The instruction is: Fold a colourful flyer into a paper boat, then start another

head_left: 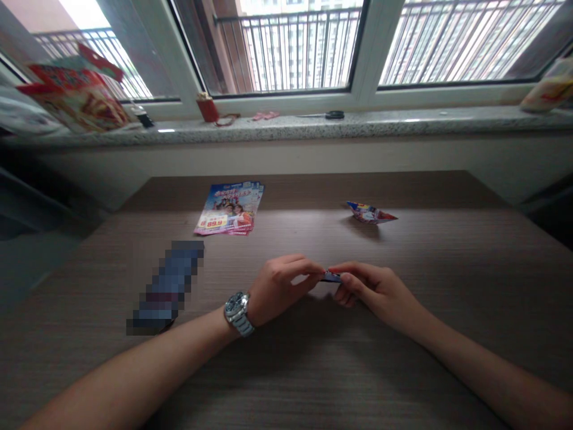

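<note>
Left grip (280, 289) and right grip (373, 292) both narrow, fingertips (316, 269) pinching one small folded paper (332, 276) between them. Paper is over the middle of the table (403, 251), nearer my edge than the far edge. It shows dark blue with a red edge; most of it is hidden behind my fingers, so can't tell its exact shape.

Handling, judged by look: very light and thin, stiff only along the creases, soft elsewhere. Could crush or slip if squeezed hard. Best hold is on the folded edges with fingertips, not across the flat faces.

Metal-band watch (237, 313) sits just behind left grip.

Near far edge of table: flyer stack (229, 208) left of centre, glossy, printed with people and a price; paper boat (370, 212) right of centre, upright on its base, well apart from my hands. Left of my hands, a pixelated blob (168, 286) lies on the table; can't tell what it is.

Beyond the table, stone window sill (403, 124) carries red cup (207, 109), scissors (333, 114) and printed bags (76, 98) at its left end.
</note>
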### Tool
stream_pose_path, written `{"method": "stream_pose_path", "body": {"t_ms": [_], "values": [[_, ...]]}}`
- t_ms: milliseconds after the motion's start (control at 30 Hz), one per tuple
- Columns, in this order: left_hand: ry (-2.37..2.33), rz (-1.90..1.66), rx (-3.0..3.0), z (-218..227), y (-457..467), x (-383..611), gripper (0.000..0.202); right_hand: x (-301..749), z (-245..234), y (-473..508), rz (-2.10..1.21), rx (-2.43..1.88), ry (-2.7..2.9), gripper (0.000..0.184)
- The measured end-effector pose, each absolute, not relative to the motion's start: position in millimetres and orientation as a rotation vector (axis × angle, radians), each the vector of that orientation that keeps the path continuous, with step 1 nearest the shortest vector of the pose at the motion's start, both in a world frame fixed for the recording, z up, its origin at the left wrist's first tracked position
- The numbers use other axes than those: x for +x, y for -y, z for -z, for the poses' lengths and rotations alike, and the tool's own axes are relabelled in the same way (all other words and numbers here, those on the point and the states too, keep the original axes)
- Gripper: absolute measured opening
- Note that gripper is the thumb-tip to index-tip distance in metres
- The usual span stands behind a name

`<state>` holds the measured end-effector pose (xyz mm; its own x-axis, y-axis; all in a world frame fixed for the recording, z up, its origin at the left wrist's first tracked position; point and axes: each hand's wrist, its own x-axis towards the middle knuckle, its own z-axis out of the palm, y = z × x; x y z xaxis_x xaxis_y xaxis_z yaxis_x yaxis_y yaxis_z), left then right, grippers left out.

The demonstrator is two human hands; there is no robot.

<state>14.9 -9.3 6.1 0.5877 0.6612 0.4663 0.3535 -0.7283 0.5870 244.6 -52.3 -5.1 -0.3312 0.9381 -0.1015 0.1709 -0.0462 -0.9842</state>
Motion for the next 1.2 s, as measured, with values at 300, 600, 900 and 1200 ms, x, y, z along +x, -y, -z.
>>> {"method": "stream_pose_path", "body": {"t_ms": [300,600,900,1200], "values": [[-0.801,-0.875,2.086,-12.4,9.5,17.2,0.006,248.0,2.0,50.3,-0.849,-1.243,1.934,0.026],[-0.872,-0.718,1.951,-9.8,11.8,17.1,0.013,244.9,-2.2,52.5,-1.091,-1.272,1.898,0.032],[-0.823,-0.697,1.935,-6.4,10.3,16.1,0.019,246.4,-4.6,53.3,-1.118,-1.258,1.963,0.037],[-0.804,-0.648,2.039,-10.6,10.6,16.7,0.020,243.8,0.5,53.8,-1.235,-1.230,1.950,0.038]]}}
